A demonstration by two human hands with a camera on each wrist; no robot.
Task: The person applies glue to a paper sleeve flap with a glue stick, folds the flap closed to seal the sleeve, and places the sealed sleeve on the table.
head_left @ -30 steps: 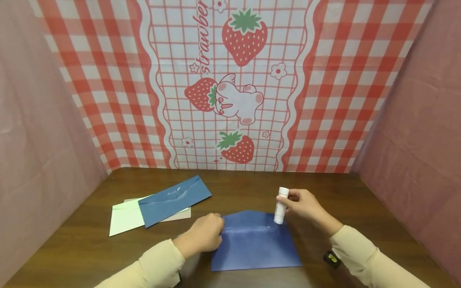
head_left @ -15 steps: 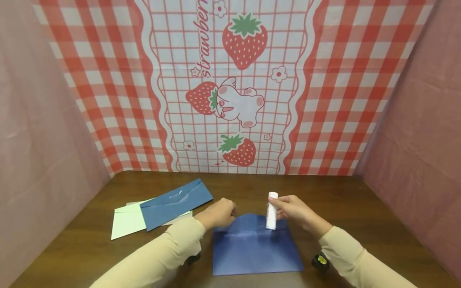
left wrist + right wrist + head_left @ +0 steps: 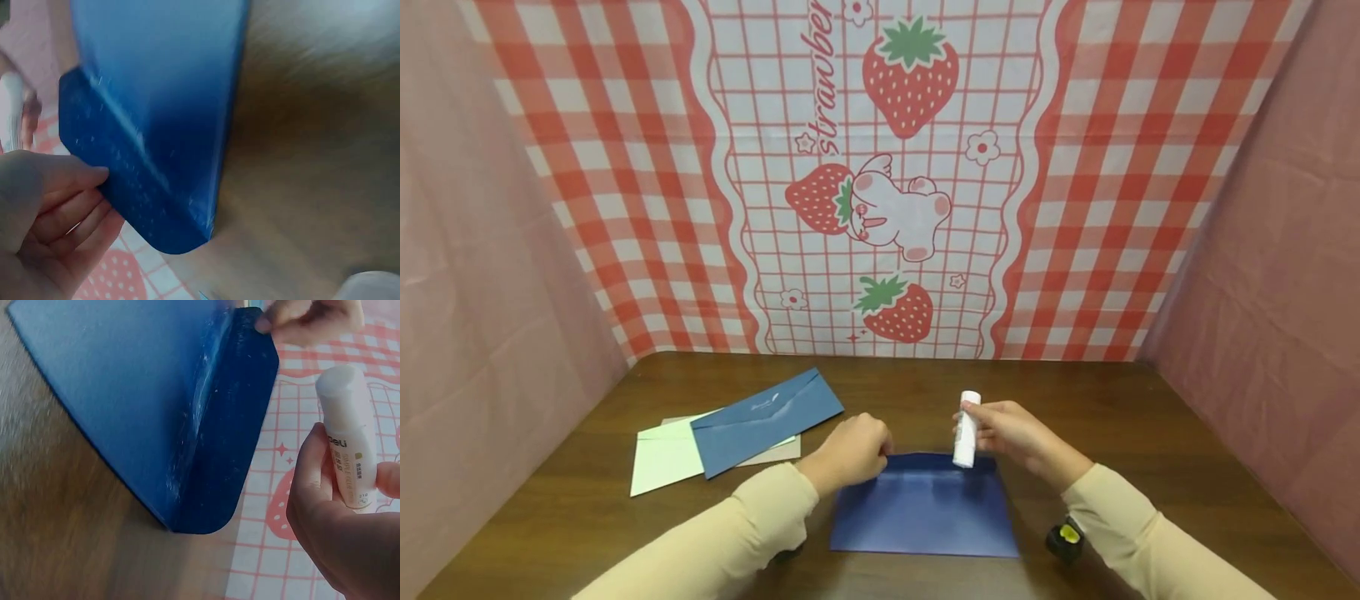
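Note:
A blue envelope [image 3: 925,512] lies on the table in front of me, its flap on the far side. My left hand [image 3: 848,450] pinches the flap's edge between thumb and fingers, and the flap [image 3: 119,156] stands tilted up. Whitish streaks and specks show along the fold in both wrist views. My right hand [image 3: 1018,435] grips a white glue stick [image 3: 967,429], held nearly upright just over the flap's right part. Printed lettering shows on the glue stick [image 3: 352,450] in the right wrist view.
Left of my hands lie a darker blue envelope [image 3: 767,421] with whitish marks, a pale green envelope [image 3: 666,458] and a greyish one [image 3: 786,450], overlapping. A checked strawberry cloth [image 3: 1075,208] hangs behind the wooden table [image 3: 550,517].
My left hand has moved right and away from me, to the flap's edge. The flap has tilted up. My right hand has shifted slightly left with the glue stick.

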